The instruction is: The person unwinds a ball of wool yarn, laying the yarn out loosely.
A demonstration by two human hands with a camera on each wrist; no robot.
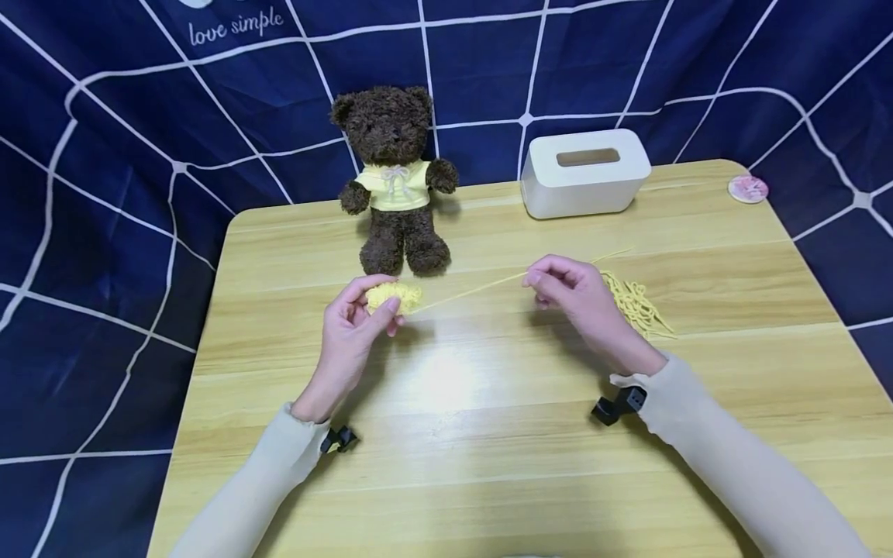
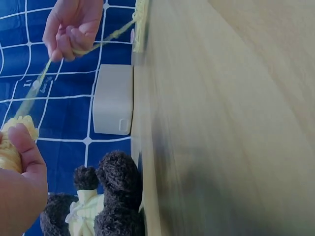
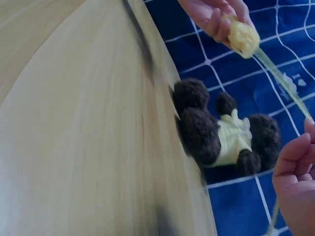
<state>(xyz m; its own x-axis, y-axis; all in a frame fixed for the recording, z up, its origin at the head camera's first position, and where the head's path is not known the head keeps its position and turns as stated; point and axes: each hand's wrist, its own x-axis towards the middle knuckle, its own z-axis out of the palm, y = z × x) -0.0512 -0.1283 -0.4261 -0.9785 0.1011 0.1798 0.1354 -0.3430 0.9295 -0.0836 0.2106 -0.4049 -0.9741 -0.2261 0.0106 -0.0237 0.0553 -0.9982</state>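
A small bundle of yellow yarn [image 1: 399,294] is gripped between the thumb and fingers of my left hand [image 1: 346,329], above the table in front of the bear. From it a single yellow strand [image 1: 474,290] stretches to my right hand [image 1: 575,298], which pinches it between thumb and fingertips. Past the right hand the strand runs on to a loose heap of yellow yarn [image 1: 638,306] on the table. Both wrist views show the bundle [image 3: 243,38] and the taut strand between the hands.
A brown teddy bear [image 1: 394,178] in a yellow shirt stands at the back of the wooden table [image 1: 446,465]. Right of it is a white tissue box [image 1: 586,172]. A round pink piece [image 1: 748,188] lies near the back right corner. Blue gridded cloth [image 1: 481,54] hangs behind.
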